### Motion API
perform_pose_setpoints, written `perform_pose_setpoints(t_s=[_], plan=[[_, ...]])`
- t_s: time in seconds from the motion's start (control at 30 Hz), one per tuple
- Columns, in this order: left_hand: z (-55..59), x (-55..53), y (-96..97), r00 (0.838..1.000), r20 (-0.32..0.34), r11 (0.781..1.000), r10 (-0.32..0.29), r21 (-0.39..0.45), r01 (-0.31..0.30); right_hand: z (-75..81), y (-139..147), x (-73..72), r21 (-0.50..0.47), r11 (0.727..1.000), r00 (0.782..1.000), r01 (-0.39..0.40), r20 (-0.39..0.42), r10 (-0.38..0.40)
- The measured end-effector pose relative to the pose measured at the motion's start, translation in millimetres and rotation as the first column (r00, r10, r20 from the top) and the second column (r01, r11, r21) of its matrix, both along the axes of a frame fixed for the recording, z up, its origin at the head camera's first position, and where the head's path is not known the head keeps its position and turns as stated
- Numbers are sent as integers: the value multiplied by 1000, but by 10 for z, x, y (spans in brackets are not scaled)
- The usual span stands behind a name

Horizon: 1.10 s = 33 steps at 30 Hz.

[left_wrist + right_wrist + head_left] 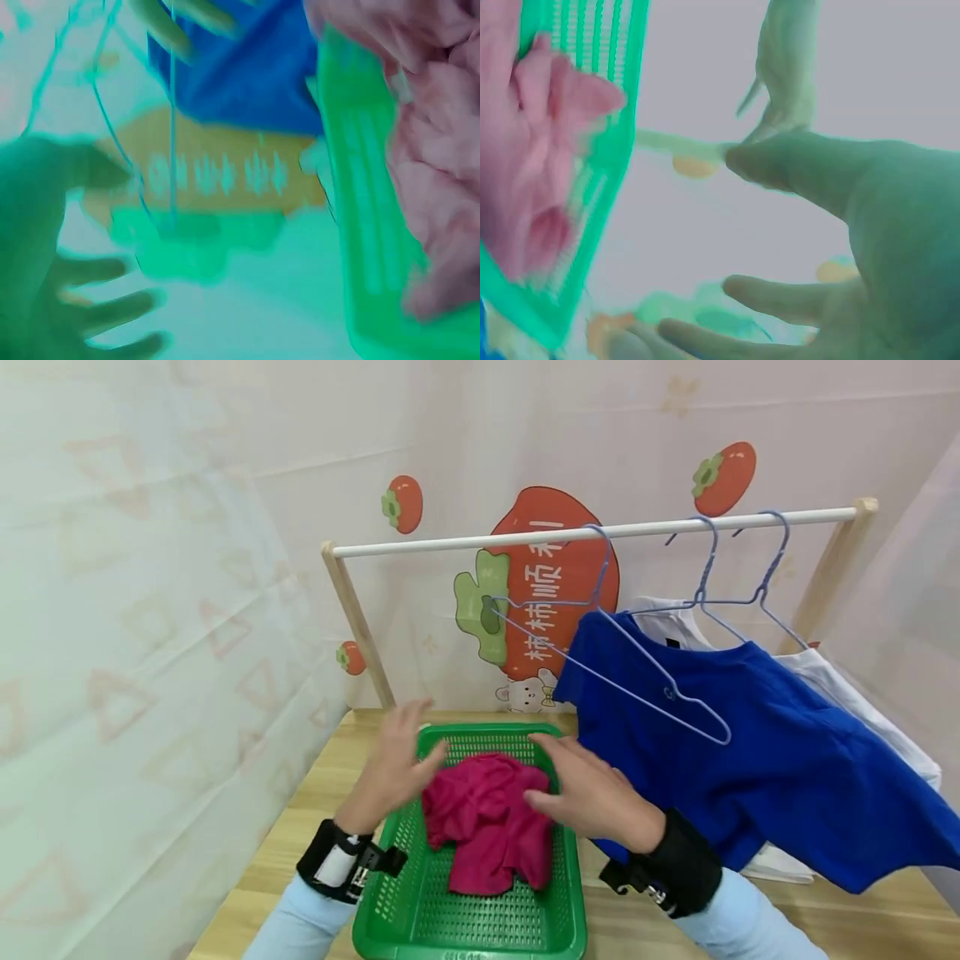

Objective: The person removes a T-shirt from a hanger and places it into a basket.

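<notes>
Crumpled magenta cloth (491, 818) lies in a green plastic basket (363, 935) on the table. Above the basket's left rim is my left hand (393, 764), its fingers spread and holding nothing. Over the right side hovers my right hand (592, 789), also apart from the cloth, with thumb and fingers extended. Both wrist views show the left hand (37, 225) and right hand (885, 217) with spread fingers and nothing between them. A bare lilac hanger (600, 610) hangs from the rail, in front of a blue T-shirt (697, 735).
A white rail (465, 541) on wooden posts (360, 627) spans the back of the wooden table (277, 868). Behind the blue T-shirt hangs a white garment (855, 693) on another hanger. A printed curtain (187, 610) encloses the left and back.
</notes>
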State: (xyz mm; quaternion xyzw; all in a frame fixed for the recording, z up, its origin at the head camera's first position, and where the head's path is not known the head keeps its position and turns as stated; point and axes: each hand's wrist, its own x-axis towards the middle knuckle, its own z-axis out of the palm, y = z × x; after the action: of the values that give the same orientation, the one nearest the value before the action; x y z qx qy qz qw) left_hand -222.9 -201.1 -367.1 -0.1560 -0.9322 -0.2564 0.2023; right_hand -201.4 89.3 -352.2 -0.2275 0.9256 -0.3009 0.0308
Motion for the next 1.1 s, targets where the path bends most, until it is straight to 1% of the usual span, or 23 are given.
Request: perform_pose_setpoints(t_s=[0.03, 0.07, 0.1, 0.17, 0.23, 0.3, 0.33, 0.4, 0.43, 0.47, 0.5, 0.53, 0.6, 0.63, 0.67, 0.73, 0.77, 0.8, 0.83, 0.9, 1.0, 1.07, 1.1], plan=[[-42, -58, -85, 998, -30, 997, 54, 54, -53, 25, 74, 14, -15, 999, 998, 41, -39, -41], [-66, -118, -164, 991, -60, 988, 118, 112, -111, 65, 144, 23, -48, 996, 992, 74, -101, -79], [-71, -183, -235, 980, -83, 971, 182, 172, -166, 117, 215, 28, -89, 991, 979, 102, -170, -116], [-33, -313, -345, 951, -79, 922, 300, 281, -267, 250, 375, 26, -181, 973, 934, 140, -301, -190], [19, -471, -431, 925, -35, 865, 377, 372, -338, 401, 544, 4, -275, 946, 873, 175, -401, -278], [84, -654, -498, 916, 23, 820, 400, 438, -369, 549, 720, -45, -349, 914, 807, 207, -467, -362], [116, -751, -528, 920, 47, 804, 389, 470, -364, 621, 803, -84, -376, 897, 775, 232, -486, -404], [169, -956, -580, 934, 84, 782, 346, 525, -337, 747, 958, -187, -412, 862, 719, 294, -499, -484], [194, -1055, -598, 943, 101, 774, 317, 547, -319, 798, 1028, -244, -415, 847, 701, 333, -492, -516], [215, -1150, -614, 953, 110, 767, 283, 570, -294, 837, 1092, -304, -410, 833, 690, 372, -478, -544], [231, -1231, -621, 960, 123, 757, 252, 593, -275, 866, 1152, -371, -396, 822, 685, 410, -462, -563], [243, -1300, -622, 967, 144, 737, 208, 627, -252, 886, 1202, -436, -372, 817, 693, 441, -438, -573], [251, -1385, -604, 974, 181, 664, 133, 714, -224, 895, 1285, -554, -309, 825, 734, 473, -381, -563], [247, -1406, -582, 976, 189, 616, 106, 758, -214, 890, 1315, -608, -277, 836, 761, 474, -349, -547], [246, -1406, -551, 976, 197, 570, 90, 794, -213, 886, 1337, -659, -250, 847, 785, 469, -321, -530], [247, -1355, -509, 979, 187, 482, 81, 852, -202, 871, 1330, -758, -215, 865, 819, 453, -282, -499], [251, -1315, -500, 981, 168, 452, 100, 870, -195, 864, 1308, -806, -209, 870, 826, 446, -279, -490], [256, -1277, -483, 981, 151, 450, 126, 872, -192, 868, 1290, -843, -199, 870, 824, 451, -283, -491], [265, -1247, -461, 980, 139, 448, 140, 874, -188, 878, 1278, -872, -195, 866, 816, 460, -293, -499], [278, -1209, -415, 982, 113, 462, 152, 870, -172, 919, 1285, -899, -193, 847, 781, 495, -329, -531], [291, -1206, -353, 982, 110, 472, 156, 864, -172, 1015, 1360, -865, -186, 813, 723, 551, -379, -577], [283, -1232, -341, 983, 107, 463, 151, 871, -166, 1091, 1427, -802, -180, 791, 684, 585, -414, -601], [275, -1246, -345, 983, 105, 457, 150, 874, -163, 1131, 1460, -761, -177, 782, 669, 598, -427, -608]])
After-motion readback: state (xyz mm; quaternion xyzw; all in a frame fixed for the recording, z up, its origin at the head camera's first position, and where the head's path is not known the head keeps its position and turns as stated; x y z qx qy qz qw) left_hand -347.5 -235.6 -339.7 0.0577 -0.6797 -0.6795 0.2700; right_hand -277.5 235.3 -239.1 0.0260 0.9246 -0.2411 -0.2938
